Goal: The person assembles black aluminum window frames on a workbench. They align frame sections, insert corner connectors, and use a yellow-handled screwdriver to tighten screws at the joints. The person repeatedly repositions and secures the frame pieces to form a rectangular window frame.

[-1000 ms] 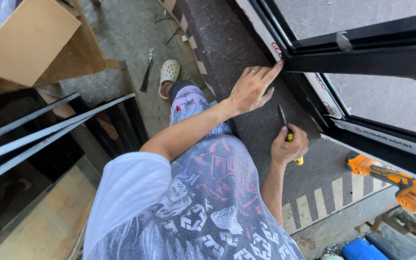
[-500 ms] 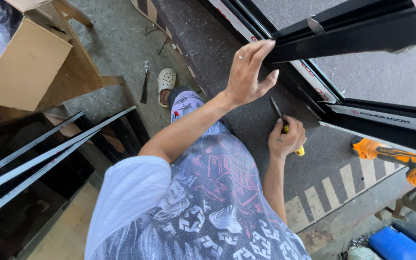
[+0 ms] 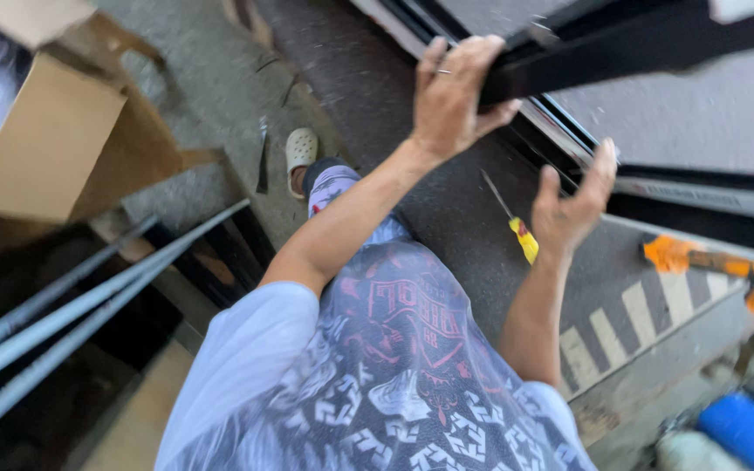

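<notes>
Your left hand point(image 3: 451, 96) clamps the black sash point(image 3: 621, 48) to steady it; right hand point(image 3: 573, 205) spread just below it, screwdriver point(image 3: 510, 218) lying loose under the sash.

Floor point(image 3: 211, 96): grey concrete, far left
Dark mat point(image 3: 447, 235): centre, striped near-right edge
On mat: yellow-handled screwdriver point(image 3: 517, 228)
On floor: cardboard box point(image 3: 54, 139), left; orange tool point(image 3: 726, 270), right

Matt black metal frame bar point(image 3: 621, 48), rough grey concrete floor point(image 3: 220, 96), brown cardboard box point(image 3: 54, 139).
</notes>
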